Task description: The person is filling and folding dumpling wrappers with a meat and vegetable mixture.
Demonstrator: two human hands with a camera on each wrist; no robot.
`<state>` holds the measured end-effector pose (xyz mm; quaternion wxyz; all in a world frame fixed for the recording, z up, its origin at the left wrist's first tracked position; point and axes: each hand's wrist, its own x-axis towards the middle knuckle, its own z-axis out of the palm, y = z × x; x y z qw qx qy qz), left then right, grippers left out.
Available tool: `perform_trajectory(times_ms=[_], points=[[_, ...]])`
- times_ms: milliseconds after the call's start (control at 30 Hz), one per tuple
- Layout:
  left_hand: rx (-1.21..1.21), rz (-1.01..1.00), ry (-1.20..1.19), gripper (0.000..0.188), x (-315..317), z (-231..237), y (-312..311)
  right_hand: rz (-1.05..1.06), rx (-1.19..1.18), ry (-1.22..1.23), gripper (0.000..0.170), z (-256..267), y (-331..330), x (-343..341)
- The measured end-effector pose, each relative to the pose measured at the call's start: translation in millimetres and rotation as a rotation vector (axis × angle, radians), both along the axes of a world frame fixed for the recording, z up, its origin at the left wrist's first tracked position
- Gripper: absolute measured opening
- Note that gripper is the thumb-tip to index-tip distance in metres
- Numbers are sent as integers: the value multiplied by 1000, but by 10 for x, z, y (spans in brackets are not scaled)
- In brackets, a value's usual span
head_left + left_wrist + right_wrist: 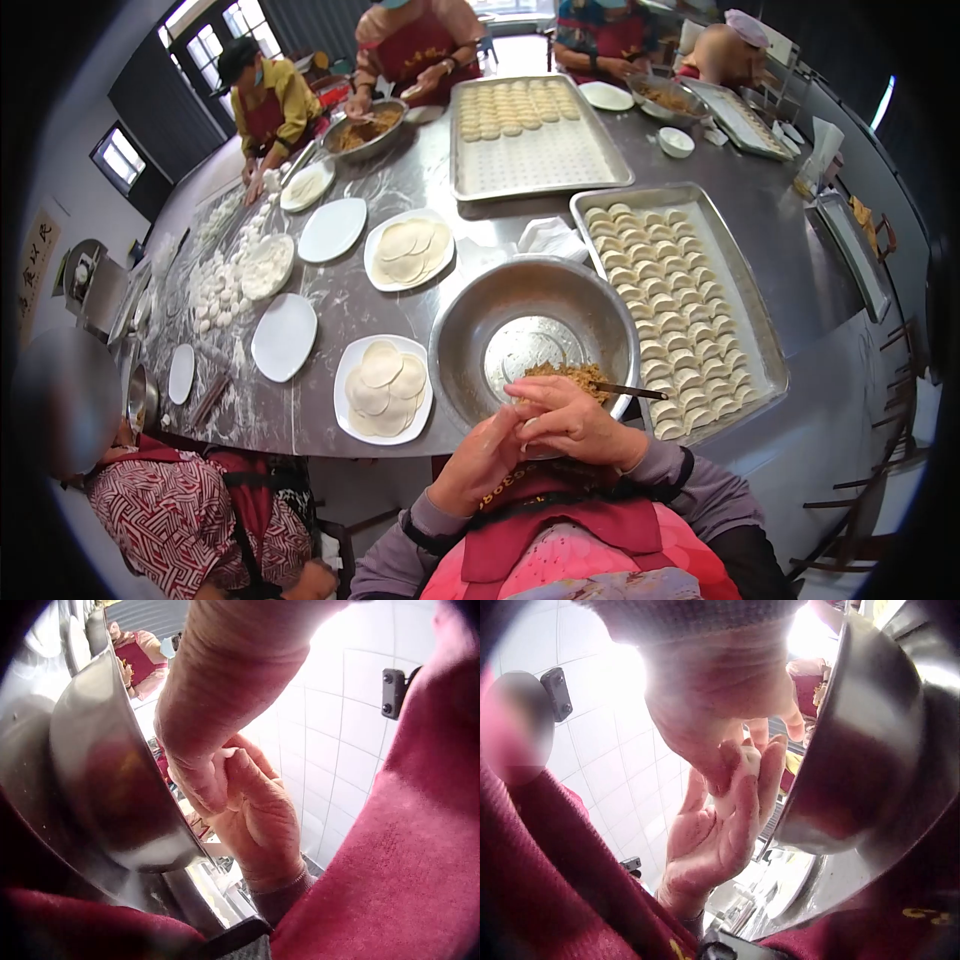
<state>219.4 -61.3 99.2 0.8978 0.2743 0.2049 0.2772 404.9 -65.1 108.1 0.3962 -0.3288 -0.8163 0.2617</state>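
Close together at the near rim of a steel bowl [480,300], my two hands work on one small dumpling [751,760]. Only bits of its pale dough show between the fingers, in the two wrist views. My left hand [478,458] cradles it from below with curled fingers. From above, my right hand [572,418] pinches its edge between thumb and fingers. Behind the hands, brown minced filling [572,376] lies in the bowl, with a dark-handled utensil [632,391] sticking out to the right. In the head view the dumpling is hidden by the fingers.
Right of the bowl stands a tray [752,300] with rows of dumplings; another tray [540,172] lies further back. Plates of round wrappers [380,395] and bare plates [284,338] are on the left. Dough pieces [215,290] lie on the floured table. Several people sit around.
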Motion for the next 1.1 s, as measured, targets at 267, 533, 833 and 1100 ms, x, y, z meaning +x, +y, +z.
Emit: perform_trajectory(times_ms=[267, 533, 833, 1100], points=[[-33, 75, -44, 57, 46, 116, -53, -50, -157, 160, 23, 9, -112, -12], [-87, 52, -139, 56, 107, 234, 1, -126, -15, 200, 31, -21, -111, 31], [-163, 130, -161, 62, 214, 362, -11, -269, 54, 279, 33, 44, -154, 17], [-226, 165, -206, 63, 169, 365, -63, -388, 183, 167, 39, 24, -227, -21]])
